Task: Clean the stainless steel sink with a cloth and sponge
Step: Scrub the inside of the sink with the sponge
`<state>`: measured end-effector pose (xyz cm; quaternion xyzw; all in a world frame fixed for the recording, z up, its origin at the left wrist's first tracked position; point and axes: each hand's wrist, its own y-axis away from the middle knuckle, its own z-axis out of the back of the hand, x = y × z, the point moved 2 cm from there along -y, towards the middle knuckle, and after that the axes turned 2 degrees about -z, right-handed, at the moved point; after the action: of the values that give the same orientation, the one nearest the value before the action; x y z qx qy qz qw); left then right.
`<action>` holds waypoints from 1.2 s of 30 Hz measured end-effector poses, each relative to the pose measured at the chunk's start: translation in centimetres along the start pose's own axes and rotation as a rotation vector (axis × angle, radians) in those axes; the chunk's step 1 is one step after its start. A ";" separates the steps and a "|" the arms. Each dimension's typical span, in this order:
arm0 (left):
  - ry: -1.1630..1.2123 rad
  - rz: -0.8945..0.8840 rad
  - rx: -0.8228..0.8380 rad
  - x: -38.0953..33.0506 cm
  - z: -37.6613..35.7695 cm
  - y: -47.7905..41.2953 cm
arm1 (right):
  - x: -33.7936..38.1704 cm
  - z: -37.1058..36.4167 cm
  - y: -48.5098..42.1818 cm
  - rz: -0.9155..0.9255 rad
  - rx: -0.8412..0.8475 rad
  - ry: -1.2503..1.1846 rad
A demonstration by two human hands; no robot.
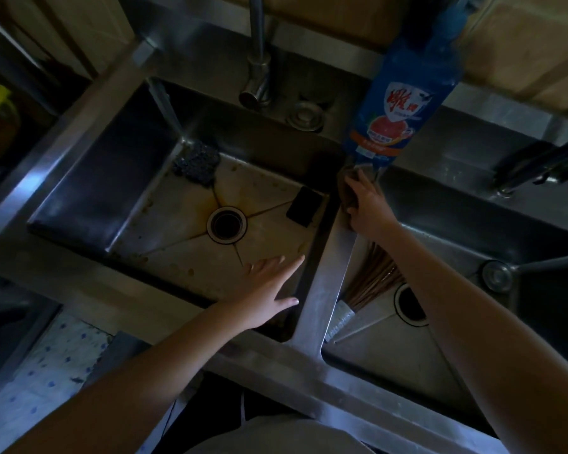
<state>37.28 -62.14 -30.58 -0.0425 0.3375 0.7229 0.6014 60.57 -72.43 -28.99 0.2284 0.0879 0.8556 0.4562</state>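
Two bare forearms reach in from the lower edge, over a pale garment that is cut off at the bottom. The left hand [269, 290] hovers flat and open, fingers spread, holding nothing, above the near right corner of the stainless steel sink [164, 224], in its left basin. The right hand [366, 204] lies at the far end of the divider [328, 283], fingers curled round a brownish cloth [344, 185] that is mostly hidden beneath it. Just behind stands a blue detergent bottle [404, 103], its top blurred and cut off by the frame. In the left basin, a steel scourer [195, 163] sits in the far corner. A dark rectangular pad [304, 206] leans near the divider, too dim to tell whether it is the sponge. Chopsticks [374, 280] lie in the shadowed right basin.
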 end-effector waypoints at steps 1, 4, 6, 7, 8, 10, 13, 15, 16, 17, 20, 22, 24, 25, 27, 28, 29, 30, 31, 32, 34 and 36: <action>0.001 0.013 0.002 0.4 0.1 0.4 | 0.0 0.1 -0.5 -0.008 -0.001 0.007; -0.040 0.035 -0.008 1.2 0.2 1.8 | 0.2 0.1 -1.3 -0.037 0.001 0.022; -0.065 0.056 -0.020 1.6 0.2 2.8 | 0.4 -0.1 -1.0 -0.045 -0.009 0.024; -0.083 0.068 -0.024 1.7 0.2 3.4 | 0.5 -0.2 -0.7 -0.044 -0.018 0.024; -0.101 0.078 -0.027 1.8 0.1 3.9 | 0.6 -0.3 -0.2 -0.047 -0.024 0.021; -0.117 0.094 -0.038 2.1 0.0 5.1 | 0.7 -0.8 0.8 -0.054 -0.036 0.010; -0.143 0.107 -0.084 2.7 -0.1 7.1 | 1.1 -2.0 2.9 -0.019 -0.069 0.001; -0.149 0.100 -0.109 3.1 0.0 8.4 | 1.5 -2.8 4.6 -0.009 -0.084 -0.006; -0.146 0.100 -0.106 3.3 0.1 9.0 | 1.6 -3.2 5.5 -0.005 -0.095 -0.008; -0.142 0.106 -0.090 3.5 0.1 9.4 | 1.8 -3.7 6.5 0.002 -0.106 -0.013; -0.152 0.133 -0.024 3.9 0.0 10.0 | 2.3 -5.3 9.1 0.022 -0.141 -0.035; -0.142 0.136 -0.006 4.0 -0.1 9.9 | 2.9 -6.2 11.0 0.020 -0.162 -0.042; -0.112 0.132 -0.002 4.0 -0.1 10.0 | 3.6 -6.8 12.8 0.015 -0.172 -0.048; -0.106 0.127 -0.006 4.0 -0.1 10.0 | 3.9 -7.1 13.6 0.019 -0.176 -0.048; -0.099 0.114 -0.022 4.0 -0.1 10.3 | 4.4 -7.5 15.1 0.035 -0.179 -0.049; -0.090 0.108 -0.032 4.1 -0.1 10.4 | 4.7 -7.7 15.8 0.039 -0.177 -0.054; -0.078 0.106 -0.046 4.2 -0.1 10.5 | 4.9 -7.9 16.4 0.041 -0.174 -0.057; -0.066 0.108 -0.063 4.4 -0.1 10.6 | 5.1 -8.1 16.9 0.043 -0.172 -0.061; -0.057 0.115 -0.076 4.6 0.1 10.7 | 5.3 -8.2 17.4 0.046 -0.172 -0.064; -0.054 0.126 -0.085 4.8 0.3 10.9 | 5.5 -8.3 17.8 0.049 -0.173 -0.064; -0.062 0.158 -0.091 5.7 0.8 11.4 | 5.8 -8.4 18.4 0.054 -0.168 -0.068; -0.079 0.192 -0.115 6.8 1.4 12.0 | 6.2 -8.7 19.0 0.085 -0.139 -0.075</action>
<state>25.11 -56.28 -27.39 -0.0160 0.2742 0.7964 0.5388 39.37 -77.61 -27.91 0.2314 0.0014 0.8691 0.4371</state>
